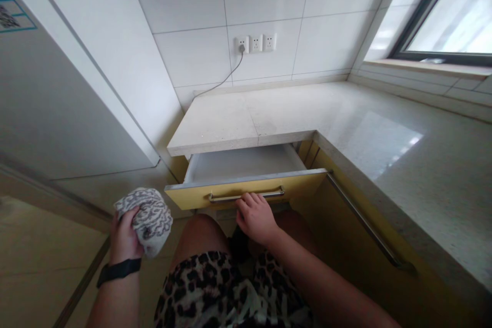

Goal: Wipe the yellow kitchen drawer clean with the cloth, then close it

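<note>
A crumpled grey-and-white patterned cloth is bunched in my left hand, which holds it out to the left of my knees. My right hand has its fingers curled over the metal bar handle of a yellow-fronted drawer. The drawer is pulled partway out below the countertop, and its white inside shows behind the front panel. My right thumb is mostly hidden.
A pale stone countertop turns a corner and runs along the right, above a yellow cabinet with a long metal handle. Tall white panels stand at left. A cord hangs from wall sockets.
</note>
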Available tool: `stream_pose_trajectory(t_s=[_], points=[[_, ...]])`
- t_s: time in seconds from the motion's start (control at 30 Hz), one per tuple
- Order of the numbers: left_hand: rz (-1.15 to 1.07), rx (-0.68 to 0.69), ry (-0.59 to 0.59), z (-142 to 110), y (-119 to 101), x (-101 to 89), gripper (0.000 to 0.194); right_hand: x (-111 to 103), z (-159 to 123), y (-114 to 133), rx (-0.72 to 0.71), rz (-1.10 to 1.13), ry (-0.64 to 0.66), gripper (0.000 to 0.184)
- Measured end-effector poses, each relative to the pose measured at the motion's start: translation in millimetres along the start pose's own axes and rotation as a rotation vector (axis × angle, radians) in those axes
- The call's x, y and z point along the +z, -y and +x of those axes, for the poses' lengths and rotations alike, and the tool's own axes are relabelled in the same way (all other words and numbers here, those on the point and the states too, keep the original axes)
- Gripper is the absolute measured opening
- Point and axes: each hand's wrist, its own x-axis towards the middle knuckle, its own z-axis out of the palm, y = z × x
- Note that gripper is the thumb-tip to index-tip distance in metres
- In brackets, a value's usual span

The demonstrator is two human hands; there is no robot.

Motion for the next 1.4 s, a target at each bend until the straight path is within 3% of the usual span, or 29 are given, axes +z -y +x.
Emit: stream_pose_trajectory(t_s=[0.2,0.4,0.53,0.8,1.1,1.3,1.4], points=[[0.006,-0.052,0.017,-4,-8,-1.9,0.036,-3,6,0,0.102,-0.084,-0.074,0.023],[-0.066,-0.089,0.019,-8,-12,6.3,0.040,-10,22,0,0.152,-0.082,0.153,0.027],[-0.044,-0.084,0.039,-12,-15,9.7,0.041,-11,27,-1,0.169,-0.091,0.221,0.028],[0.076,-0.111,0.118,-4,-22,-5.0,0.048,-17,12,-2,0.160,-0.101,0.350,0.042],[0.255,-0.202,0.232,2,-35,-17.6,0.056,-27,-1,4,0.063,-0.076,0.477,0.038],[0.340,-0.223,0.348,16,-40,-28.4,0.049,-29,-14,10,0.028,-0.069,0.483,0.038],[0.371,-0.248,0.350,22,-40,-32.5,0.043,-32,-18,13,0.030,-0.070,0.501,0.037]])
